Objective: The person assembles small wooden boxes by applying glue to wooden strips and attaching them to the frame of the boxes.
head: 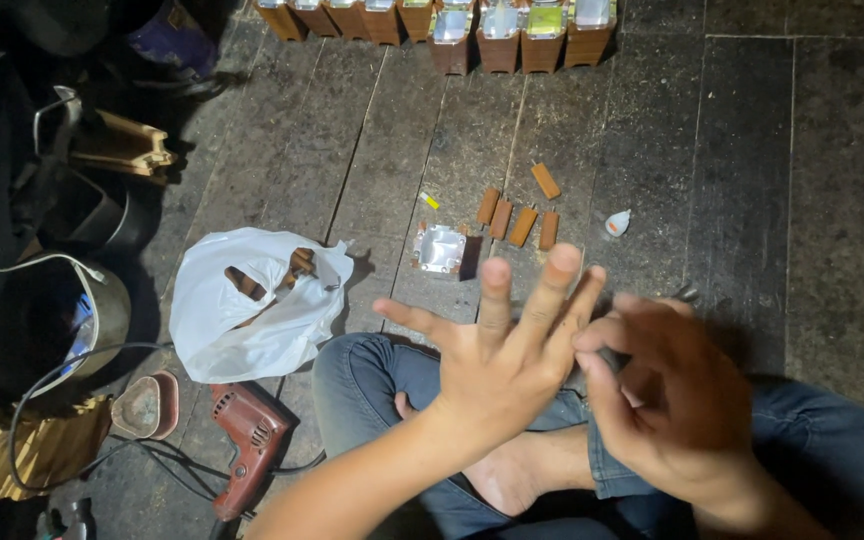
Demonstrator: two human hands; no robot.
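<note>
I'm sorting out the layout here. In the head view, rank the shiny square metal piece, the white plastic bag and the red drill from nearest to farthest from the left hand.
From the left hand:
1. Metal piece, just above it on the floor.
2. White bag, farther left.
3. Red drill, lower left.

1. A dark stone-tiled floor (652,130) fills the frame.
2. Along the top edge stands a row of brown boxes (442,22).
3. At centre lie five small brown wooden blocks (522,215), a shiny metal piece (441,248) and a small white bottle (617,222).
4. Left of centre: a white plastic bag (252,305).
5. Lower left: a red electric drill (250,440) with black cable.
</note>
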